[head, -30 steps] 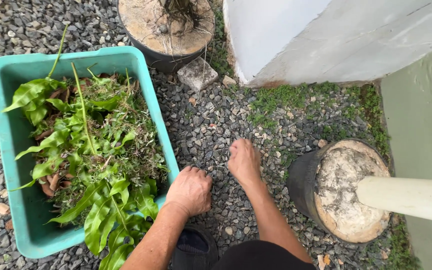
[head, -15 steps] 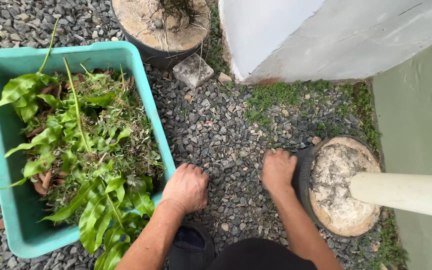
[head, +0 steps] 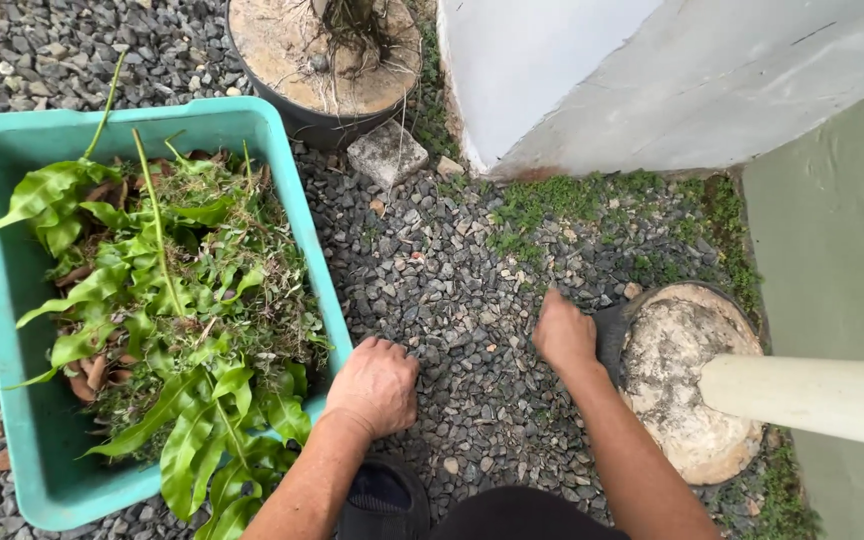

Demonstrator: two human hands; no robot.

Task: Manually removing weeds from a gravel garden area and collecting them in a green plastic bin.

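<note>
Weeds (head: 552, 205), small and low, grow through the gravel (head: 442, 290) along the foot of the white wall (head: 592, 80) and around the black pot (head: 607, 335) on my right. My right hand (head: 564, 335) is down on the stones just beside that pot, fingers curled under; I cannot tell whether the grip has closed on a sprig or only on gravel. My left hand (head: 377, 385) rests knuckles-up on the stones, touching or nearly touching the near corner of the teal tub (head: 302, 210), its grip loosely curled with nothing visible in it.

I judge these plants light, soft and easily torn: thin stems that snap if pulled from the leaves. The place to take hold is low, at the base where the stem meets the stones, pinched between fingertips. The gravel is loose and sharp-edged, so it will shift under my fingers and come up with the roots.

The tub already holds a heap of broad green leaves (head: 152, 300) and dry grass. A second pot (head: 327, 60) with bare roots stands behind it, a grey stone block (head: 387, 152) beside. A pale pole (head: 812, 395) is set in the concrete (head: 687, 380) filling the right-hand pot.
</note>
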